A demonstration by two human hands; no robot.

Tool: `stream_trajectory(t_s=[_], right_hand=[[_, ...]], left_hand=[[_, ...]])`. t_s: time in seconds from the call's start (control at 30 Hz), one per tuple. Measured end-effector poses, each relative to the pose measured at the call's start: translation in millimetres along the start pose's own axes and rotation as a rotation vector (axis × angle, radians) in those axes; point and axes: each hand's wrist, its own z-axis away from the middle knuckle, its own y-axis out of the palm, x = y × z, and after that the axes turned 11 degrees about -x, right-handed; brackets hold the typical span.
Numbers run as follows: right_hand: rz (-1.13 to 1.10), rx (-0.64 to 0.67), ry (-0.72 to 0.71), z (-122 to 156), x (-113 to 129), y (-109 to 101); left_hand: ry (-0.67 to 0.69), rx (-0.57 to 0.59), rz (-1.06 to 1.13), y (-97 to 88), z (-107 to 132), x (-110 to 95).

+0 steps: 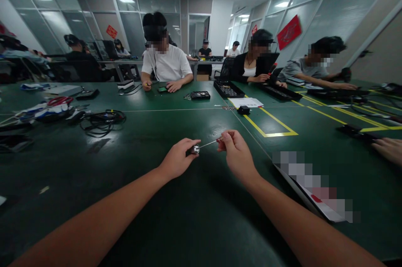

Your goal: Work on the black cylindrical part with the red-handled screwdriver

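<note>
Left hand (177,159), centre of the frame: thumb and fingers close around a small cylindrical part (196,149), its pale end face exposed at the fingertips. Right hand (238,154), just right of centre: thumb and fingers pinch the reddish handle of a thin screwdriver (208,143). The shaft runs leftward from this grip, its far end at the cylindrical part; contact cannot be confirmed. Both hands are above the green table (138,225). Lower right: a white booklet (314,193), beside the right forearm. Above the hands, right of centre: a small black block (243,110). Left, mid-height: coiled black cables (103,123). Upper centre: a seated co-worker in a white shirt (171,65).
</note>
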Motion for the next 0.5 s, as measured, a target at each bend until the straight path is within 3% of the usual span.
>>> stream_trajectory(t_s=[0.23, 0.5], right_hand=[[0.157, 0.091, -0.127, 5, 12, -3], [0.257, 0.033, -0.156, 5, 17, -5]], left_hand=[[0.026, 0.041, -0.025, 1.7, 0, 2], [-0.014, 0.033, -0.047, 1.7, -1, 1]])
